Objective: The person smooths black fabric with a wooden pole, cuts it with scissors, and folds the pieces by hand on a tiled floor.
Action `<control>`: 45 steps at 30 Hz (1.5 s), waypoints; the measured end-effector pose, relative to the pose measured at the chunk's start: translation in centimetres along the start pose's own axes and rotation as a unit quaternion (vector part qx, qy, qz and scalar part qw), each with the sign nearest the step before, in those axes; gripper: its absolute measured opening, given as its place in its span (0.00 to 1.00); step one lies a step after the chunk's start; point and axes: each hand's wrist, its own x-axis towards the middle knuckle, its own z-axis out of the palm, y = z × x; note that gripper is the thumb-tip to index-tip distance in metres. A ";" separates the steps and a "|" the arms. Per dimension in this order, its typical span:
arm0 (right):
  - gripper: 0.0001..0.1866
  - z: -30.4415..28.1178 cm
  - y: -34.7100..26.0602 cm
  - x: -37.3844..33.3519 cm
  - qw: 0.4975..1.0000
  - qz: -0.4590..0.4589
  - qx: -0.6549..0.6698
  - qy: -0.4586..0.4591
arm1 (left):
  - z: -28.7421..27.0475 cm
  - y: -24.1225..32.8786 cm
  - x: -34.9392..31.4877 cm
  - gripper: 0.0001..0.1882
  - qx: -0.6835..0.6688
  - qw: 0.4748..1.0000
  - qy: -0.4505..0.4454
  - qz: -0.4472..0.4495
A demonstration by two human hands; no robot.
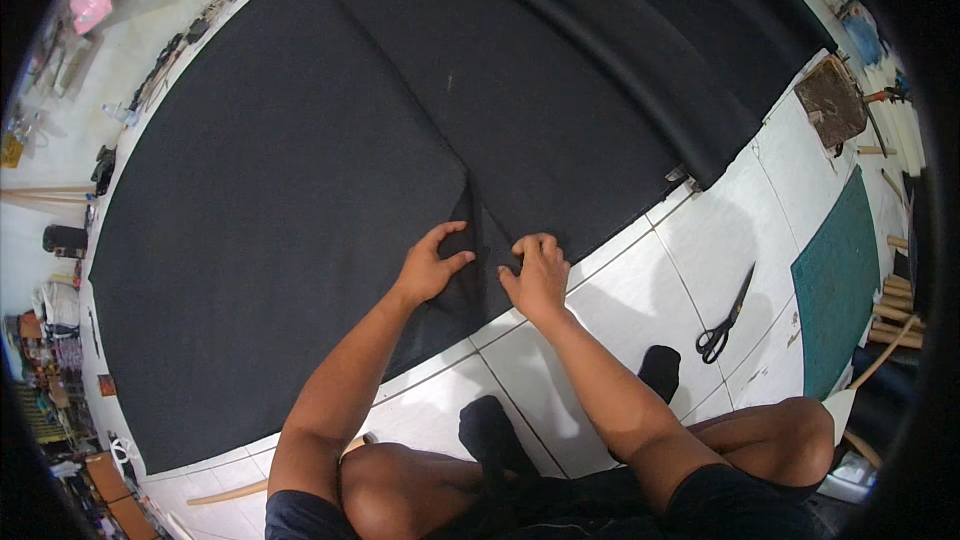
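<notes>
A large sheet of black cloth [300, 170] is spread across the floor in front of me. A long crease or edge line runs down it and parts into a narrow wedge between my hands. My left hand [434, 265] has its fingers curved at the wedge's left side, with thumb and forefinger on the cloth there. At the wedge's right side, close to the cloth's near edge, my right hand [540, 272] has bent fingers gripping the cloth. Parts of the fingertips blend into the dark folds. Black-handled scissors [728, 320] lie on the tiles to my right.
White floor tiles [610, 290] border the cloth's near edge. A thick fold [600, 40] crosses the cloth at the far right. Farther right are a green mat [840, 285], a brown block [832, 105] and wooden handles [897, 310]. Another wooden stick [228, 492] lies near my left knee.
</notes>
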 end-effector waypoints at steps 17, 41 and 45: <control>0.18 1.4 1.0 0.9 0.900 0.049 0.328 -0.282 | -0.5 -1.2 0.2 0.25 -0.073 0.997 -0.030 -0.005; 0.27 2.6 -1.5 0.1 0.969 0.045 0.196 -0.141 | -1.0 -1.1 0.1 0.23 -0.158 0.973 -0.060 -0.160; 0.23 2.5 -1.2 0.4 0.963 0.033 0.224 -0.149 | -1.0 -1.5 -0.3 0.17 -0.215 0.960 -0.069 -0.166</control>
